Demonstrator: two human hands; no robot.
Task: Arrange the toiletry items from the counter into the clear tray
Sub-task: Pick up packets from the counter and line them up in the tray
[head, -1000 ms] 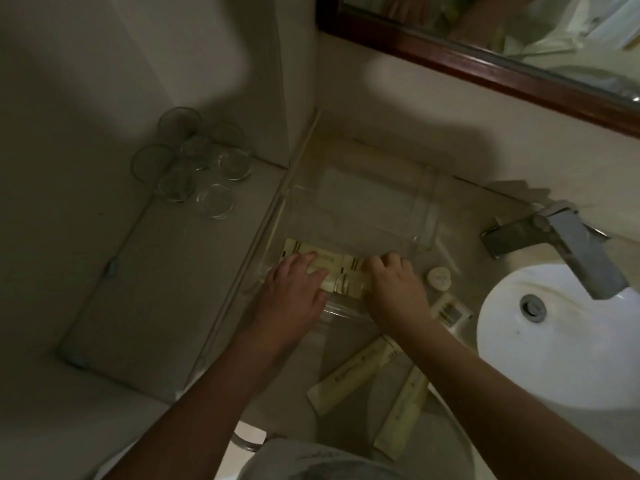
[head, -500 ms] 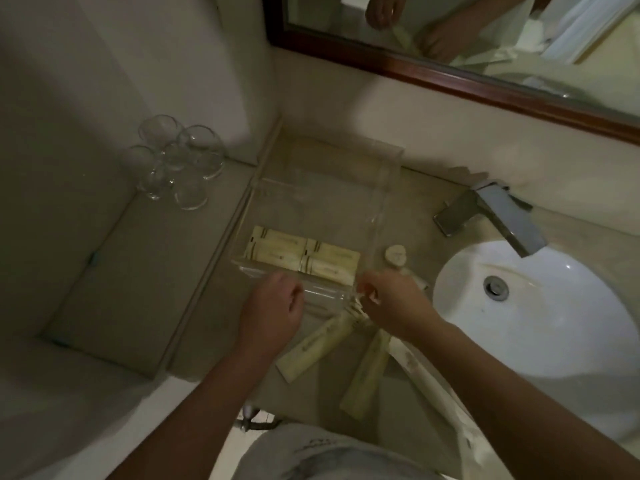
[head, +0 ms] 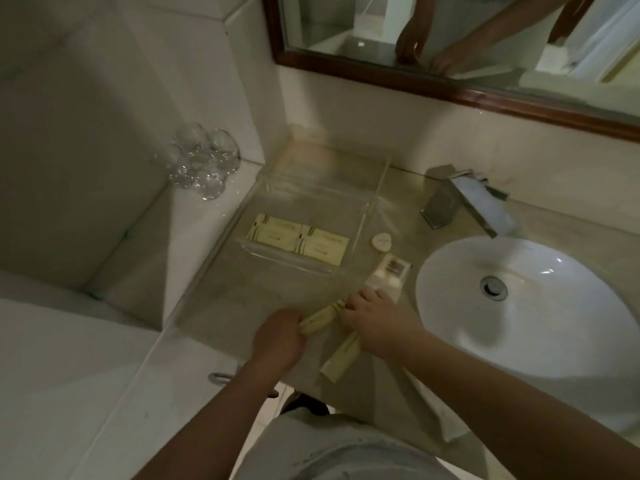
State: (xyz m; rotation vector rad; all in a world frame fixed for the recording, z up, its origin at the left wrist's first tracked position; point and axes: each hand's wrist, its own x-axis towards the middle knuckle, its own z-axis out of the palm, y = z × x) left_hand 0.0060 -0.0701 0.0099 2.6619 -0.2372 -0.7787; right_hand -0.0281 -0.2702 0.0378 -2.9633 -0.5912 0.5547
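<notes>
The clear tray (head: 372, 209) sits on the bench (head: 221, 299) against the back wall, left of the faucet (head: 464, 202). Two flat cream packets (head: 298, 239) lie side by side in its near part, touching each other; the far part of the tray is bare.

In front of the tray, the left hand (head: 277, 336) has its fingers closed around the near end of a long cream sachet (head: 320, 318), while the right hand (head: 375, 322) has its fingers curled down over the sachet's far end. A second long cream sachet (head: 337, 360) lies on the bench just under the right hand, its near end pointing at the bench edge. Whether the right hand's fingers also touch this one I cannot tell.

Just beyond the right hand, a clear pack with a dark label (head: 389, 273) rests on the bench, and a small round soap (head: 381, 242) lies between that pack and the tray's right wall.

To the right is the white basin (head: 540, 306) with its drain (head: 494, 287). On the lower ledge at left stands a cluster of upturned glasses (head: 199, 164). A wood-framed mirror (head: 450, 88) hangs above.
</notes>
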